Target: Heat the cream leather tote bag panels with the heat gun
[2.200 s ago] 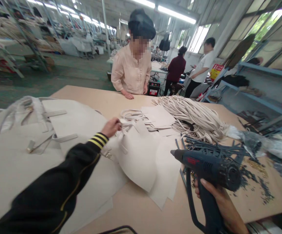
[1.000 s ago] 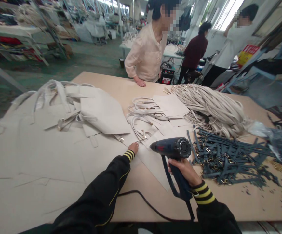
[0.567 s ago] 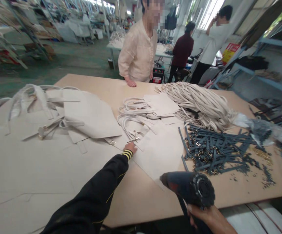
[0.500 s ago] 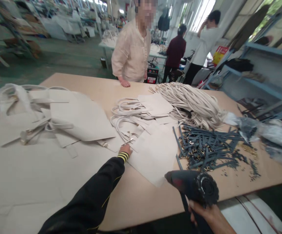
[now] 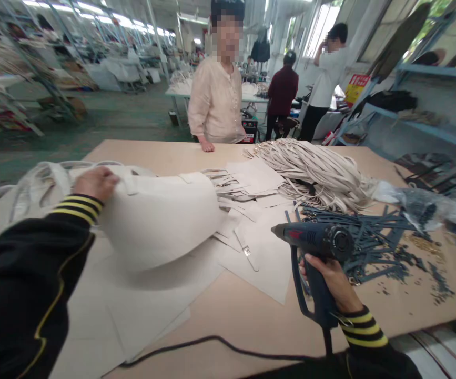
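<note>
My left hand grips the top edge of a cream bag panel and bends it up into a curve, with a strap and a loop at its far side. My right hand is wrapped round the handle of a dark blue heat gun, whose nozzle points left, above flat cream panels. A black cord trails from the gun across the table's near edge. Dark grey straps with buckles lie just beyond the gun.
A bundle of cream straps and stacked panels lie on the wooden table. A person in a beige shirt rests a hand on its far edge. A plastic bag and loose metal bits lie at the right.
My left hand has moved left and lifted a cream panel into a curve. The heat gun has risen from the bottom edge, and my view has shifted slightly.
</note>
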